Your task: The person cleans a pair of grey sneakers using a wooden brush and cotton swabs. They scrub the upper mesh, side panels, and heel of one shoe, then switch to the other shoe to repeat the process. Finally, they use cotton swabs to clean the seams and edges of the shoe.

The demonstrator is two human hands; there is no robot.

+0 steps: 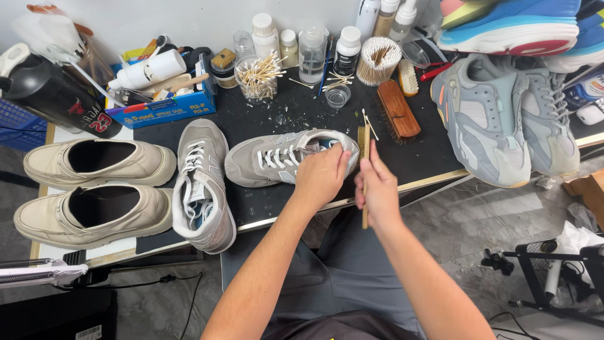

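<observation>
Grey suede sneaker (277, 158) lies on its side on the black worktop (428, 157), steadied at the heel by the left hand (322, 176), whose fingers curl over the collar; the right hand (377, 189) has its fingers clenched round a slim wooden-handled brush (364, 165) at the heel. Heavy strokes could scuff the nap. A slipping shoe could knock the small glass cup (338, 96) behind it.
</observation>
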